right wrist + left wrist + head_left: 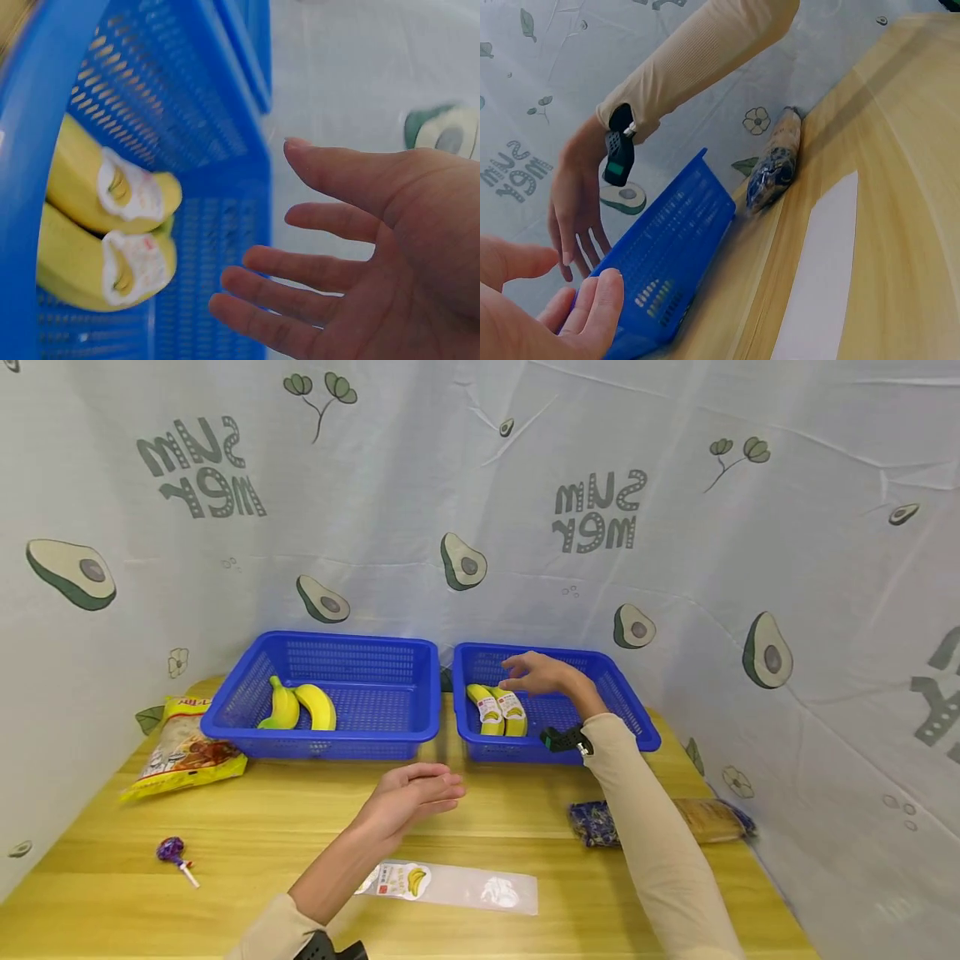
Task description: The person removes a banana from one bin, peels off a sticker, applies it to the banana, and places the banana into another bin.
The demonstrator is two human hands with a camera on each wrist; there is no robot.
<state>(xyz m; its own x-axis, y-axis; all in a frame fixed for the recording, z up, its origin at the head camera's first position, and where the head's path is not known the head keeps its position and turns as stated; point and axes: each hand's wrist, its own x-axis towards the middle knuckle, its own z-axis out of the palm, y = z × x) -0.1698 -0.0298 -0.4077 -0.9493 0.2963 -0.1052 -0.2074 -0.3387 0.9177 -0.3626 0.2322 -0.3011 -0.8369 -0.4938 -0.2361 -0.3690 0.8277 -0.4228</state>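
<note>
Right hand (542, 675): empty, fingers spread and relaxed, palm turned down, hovering inside the right-hand blue perforated plastic basket (637, 718). It grips nothing and touches nothing that can be made out.

Two yellow bananas in label-printed clear wrappers (498, 708): lying side by side on the floor of that basket, at its left end, against the near-left wall. Their long axes run roughly front to back, labelled ends toward the far wall. They sit just below and to the left of the right hand's fingertips (510, 673); the right wrist view shows them (105, 240) to the side of the open fingers (300, 270), apart from them, no contact.

Left hand (411, 795): empty, fingers loosely extended and together, held above the yellow wooden tabletop (495, 810) in front of the gap between the two baskets. It is well short of the wrapped bananas; the right hand is clearly the nearer.

Left-hand blue perforated plastic basket (352, 735): holds two bare yellow bananas (300, 707) at its left end, away from both hands.

Flat clear banana wrapper, empty (450, 885): lies on the tabletop just in front of the left forearm, long axis left to right.

Also on the tabletop: a yellow snack bag (184, 748) far left, a purple-wrapped lollipop (174, 853), a dark blue packet of biscuits (660, 821) at right.
</note>
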